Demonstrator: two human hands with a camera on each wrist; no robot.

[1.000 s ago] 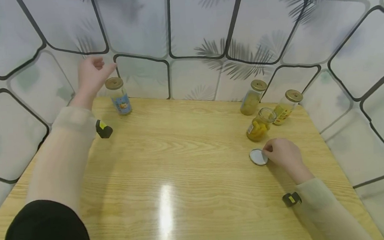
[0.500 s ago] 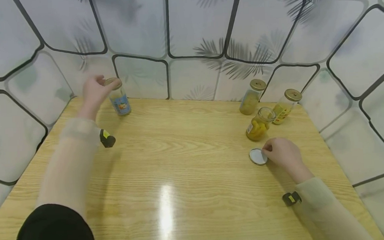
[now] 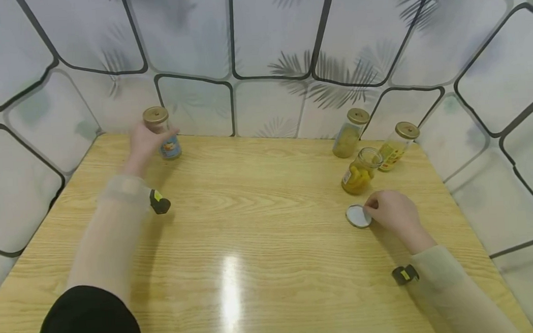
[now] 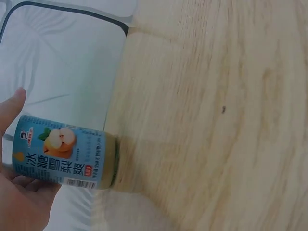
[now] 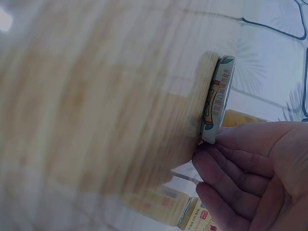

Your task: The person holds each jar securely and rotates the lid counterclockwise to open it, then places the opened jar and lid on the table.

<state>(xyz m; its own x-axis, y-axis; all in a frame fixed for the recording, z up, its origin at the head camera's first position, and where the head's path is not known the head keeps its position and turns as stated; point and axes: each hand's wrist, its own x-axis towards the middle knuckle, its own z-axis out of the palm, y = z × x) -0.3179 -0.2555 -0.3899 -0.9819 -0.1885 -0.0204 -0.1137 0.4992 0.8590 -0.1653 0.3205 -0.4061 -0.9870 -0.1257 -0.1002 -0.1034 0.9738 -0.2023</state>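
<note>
A lidded glass jar with a blue label [image 3: 171, 149] stands upright at the back left of the table. My left hand [image 3: 144, 144] is at its side, fingers behind it. In the left wrist view the label [image 4: 60, 151] shows a pear, and the thumb [image 4: 13, 108] sticks out straight, apart from the glass. My right hand [image 3: 395, 214] pinches the edge of a round jar lid [image 3: 356, 216], its white inside facing up at the table surface. Just behind the lid stands an open jar [image 3: 357, 179] with yellow pieces inside.
Two more jars with gold lids, one pale [image 3: 347, 140] and one with yellow print [image 3: 391, 153], stand behind the open jar. A patterned wall [image 3: 267, 105] borders the wooden table [image 3: 250, 203] at the back and sides.
My left hand has come down from above the blue-labelled jar's lid to beside its body. The right hand stays still at the jar lid.
</note>
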